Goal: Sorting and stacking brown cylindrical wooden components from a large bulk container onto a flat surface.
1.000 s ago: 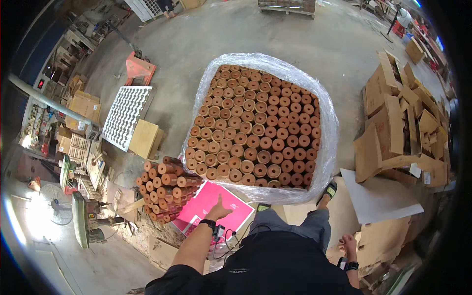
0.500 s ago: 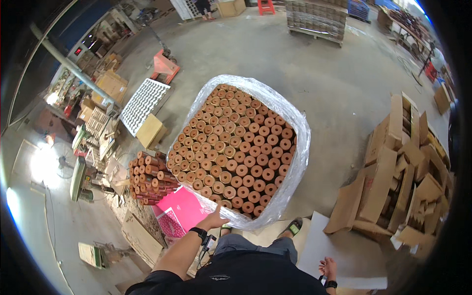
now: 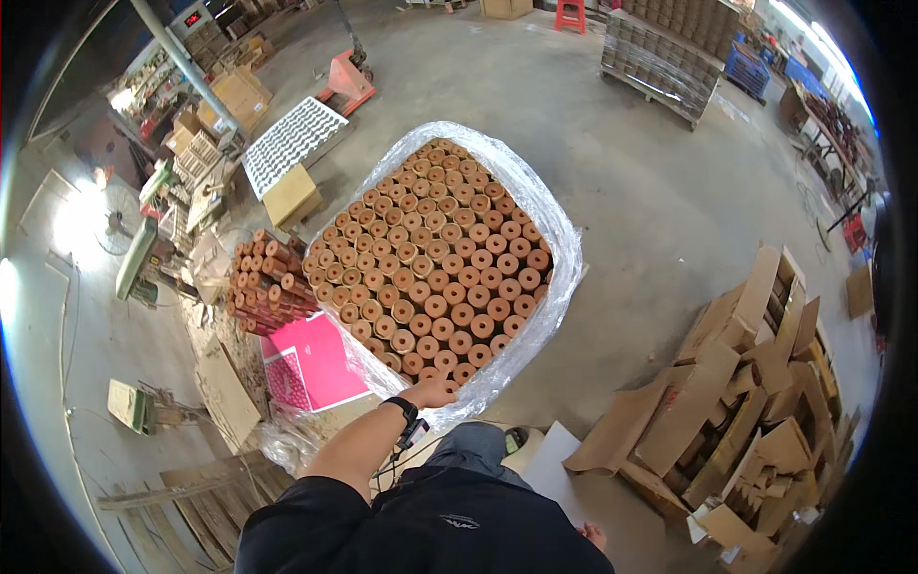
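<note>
A large batch of brown cylinders (image 3: 435, 306) stands on end, packed close together, each with a hole in its top. Clear plastic wrap (image 3: 550, 210) surrounds the batch like a low wall. At its near corner my left hand (image 3: 428, 392) reaches over the wrap and touches the nearest cylinders; whether its fingers grip one is too small to make out. Low down at the body's right side, my right hand (image 3: 593, 536) shows only in part, away from the cylinders, with its fingers mostly hidden.
Left of the batch lie stacked reddish cylinders (image 3: 263, 282) and a pink sheet (image 3: 320, 359). Torn cardboard boxes (image 3: 708, 411) crowd the right side. Farther off are a white perforated panel (image 3: 292, 143), an orange pallet jack (image 3: 347, 81), a wrapped pallet load (image 3: 660, 62) and a red stool (image 3: 570, 14).
My left hand has moved over the wrap's edge onto the nearest cylinders. My right hand has dropped toward the lower edge of the picture. The view has shifted and turned.
</note>
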Motion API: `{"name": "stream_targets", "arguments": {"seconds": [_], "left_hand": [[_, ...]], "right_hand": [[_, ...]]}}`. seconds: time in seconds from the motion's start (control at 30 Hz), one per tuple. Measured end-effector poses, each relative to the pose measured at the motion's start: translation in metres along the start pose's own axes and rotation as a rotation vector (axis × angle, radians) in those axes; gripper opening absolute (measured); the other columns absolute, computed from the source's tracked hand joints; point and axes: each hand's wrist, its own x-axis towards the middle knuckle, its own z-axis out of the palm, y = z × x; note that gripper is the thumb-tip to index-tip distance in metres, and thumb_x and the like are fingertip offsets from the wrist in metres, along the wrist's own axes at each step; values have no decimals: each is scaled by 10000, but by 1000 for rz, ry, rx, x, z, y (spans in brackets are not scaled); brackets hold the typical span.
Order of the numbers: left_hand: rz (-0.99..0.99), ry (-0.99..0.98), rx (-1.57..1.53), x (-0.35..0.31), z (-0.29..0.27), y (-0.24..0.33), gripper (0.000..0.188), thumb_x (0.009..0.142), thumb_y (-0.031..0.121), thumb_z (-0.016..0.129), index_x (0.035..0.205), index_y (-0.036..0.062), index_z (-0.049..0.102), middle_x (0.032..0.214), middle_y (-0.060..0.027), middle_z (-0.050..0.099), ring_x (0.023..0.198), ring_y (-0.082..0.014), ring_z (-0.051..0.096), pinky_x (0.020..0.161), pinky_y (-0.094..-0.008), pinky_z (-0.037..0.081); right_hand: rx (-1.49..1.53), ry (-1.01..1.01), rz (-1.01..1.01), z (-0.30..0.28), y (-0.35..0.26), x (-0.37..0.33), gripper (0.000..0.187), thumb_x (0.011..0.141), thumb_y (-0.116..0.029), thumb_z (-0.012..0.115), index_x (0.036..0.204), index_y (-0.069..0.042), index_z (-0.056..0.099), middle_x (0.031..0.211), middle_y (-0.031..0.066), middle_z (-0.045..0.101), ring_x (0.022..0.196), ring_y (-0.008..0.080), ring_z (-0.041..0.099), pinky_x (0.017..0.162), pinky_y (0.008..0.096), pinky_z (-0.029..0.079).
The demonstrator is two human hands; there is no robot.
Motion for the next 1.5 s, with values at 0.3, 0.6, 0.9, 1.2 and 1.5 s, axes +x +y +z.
{"name": "stream_targets", "arguments": {"seconds": [0.3,0.6,0.9,1.2,1.5], "left_hand": [[-143,19,-363,23,14,14,861,834,409,704,1481,-15,324,1114,-238,674,823,-305,688,648,-401,548],[-208,101,-618,104,-20,51,686,852,466,665,1314,-12,494,869,-154,662,661,-247,636,548,-368,532],[-104,368,-829,217,-91,142,598,873,467,638,1114,-78,595,1004,-219,659,776,-297,636,674,-416,522],[-132,591,-1034,366,-237,261,879,907,344,679,1542,-44,212,1415,-286,487,1222,-316,558,899,-419,505],[-391,990,-1272,472,-323,297,1184,709,473,821,1552,-40,165,1539,-303,326,1448,-403,316,1180,-431,295]], "right_hand": [[-270,133,-9,7,-184,13,293,964,-234,626,1201,-65,593,946,134,699,612,228,659,507,339,532],[-892,-96,-356,119,-406,46,296,959,-213,638,1201,-42,635,990,92,723,748,178,686,654,313,540],[-687,-26,-319,93,-637,117,245,984,-155,587,1181,-9,596,883,105,664,659,162,627,560,331,500],[-660,83,-28,-49,-753,282,300,983,-228,581,1208,-29,572,922,145,663,690,225,631,547,344,498],[-957,34,-371,38,-1118,353,416,957,-355,610,1258,-68,598,1041,167,691,816,284,646,653,403,542]]}}
